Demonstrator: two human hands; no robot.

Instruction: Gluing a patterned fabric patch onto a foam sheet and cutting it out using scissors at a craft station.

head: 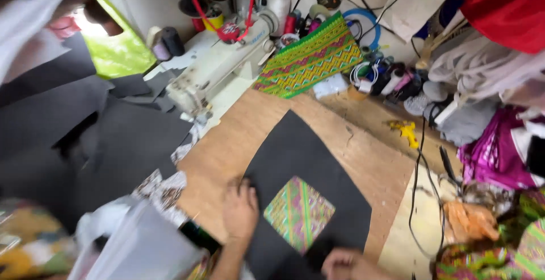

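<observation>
The black sheet (309,166) looks thin, light and bendy, so your flat, spread left hand (239,209) presses its edge on the counter (227,143), while I cannot tell how your blurry right hand (340,264) is shaped.

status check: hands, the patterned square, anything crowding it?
Left hand flat on black sheet, beside patterned fabric square. Right hand at sheet's near edge, blurred. Sewing machine and yellow glue gun stand clear.

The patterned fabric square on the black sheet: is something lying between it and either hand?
Nothing visible. The left hand rests on the black sheet beside the patterned square; the right hand is near its lower corner, only bare sheet between.
</observation>
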